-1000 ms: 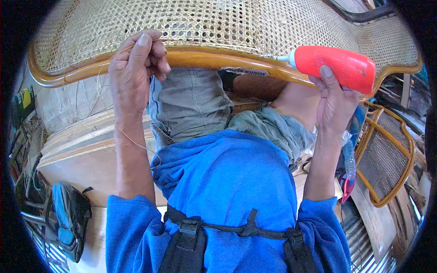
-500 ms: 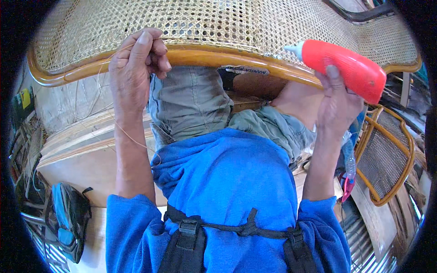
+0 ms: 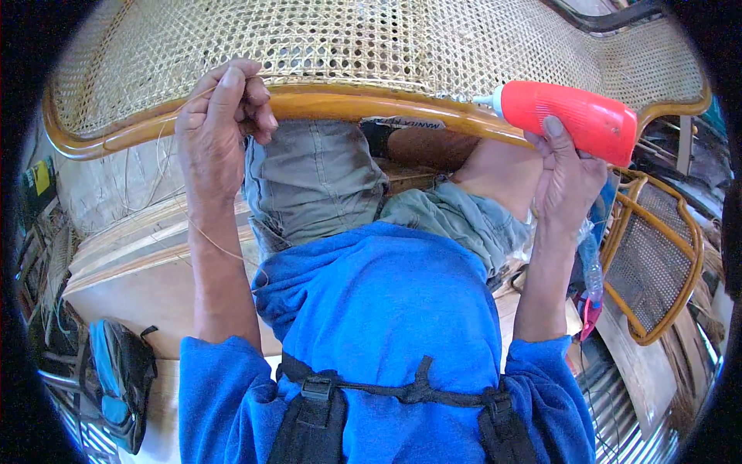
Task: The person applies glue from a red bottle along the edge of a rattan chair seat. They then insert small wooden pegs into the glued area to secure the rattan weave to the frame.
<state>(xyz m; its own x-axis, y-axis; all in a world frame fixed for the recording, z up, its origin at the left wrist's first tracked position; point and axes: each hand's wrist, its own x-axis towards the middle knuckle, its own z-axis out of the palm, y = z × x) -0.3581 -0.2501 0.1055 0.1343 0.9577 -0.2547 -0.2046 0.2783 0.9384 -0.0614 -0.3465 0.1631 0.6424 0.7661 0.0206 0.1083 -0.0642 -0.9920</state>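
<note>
A woven cane panel [image 3: 348, 46] in a varnished wooden frame [image 3: 332, 102] lies across my lap. My right hand [image 3: 568, 178] is closed around a red squeeze bottle [image 3: 568, 116], held nearly on its side. The bottle's pale nozzle [image 3: 484, 100] points left, over or close to the seam where cane meets frame; whether it touches I cannot tell. At the left, my left hand [image 3: 216, 127] is closed in a pinch by the front rail, with a thin cane strand [image 3: 160, 155] at its fingers. The strand loops down past my left forearm.
Another caned wooden frame [image 3: 657, 251] leans at the right, beside a clear plastic bottle [image 3: 592, 271]. Stacked boards [image 3: 139, 255] lie at the left, with a black and blue backpack [image 3: 120, 379] below them. Scrap wood strips surround the right side.
The red bottle in my right hand has shifted left and tilted nearer level, its nozzle now lower by the frame seam. My left hand has moved slightly left and down, still pinching.
</note>
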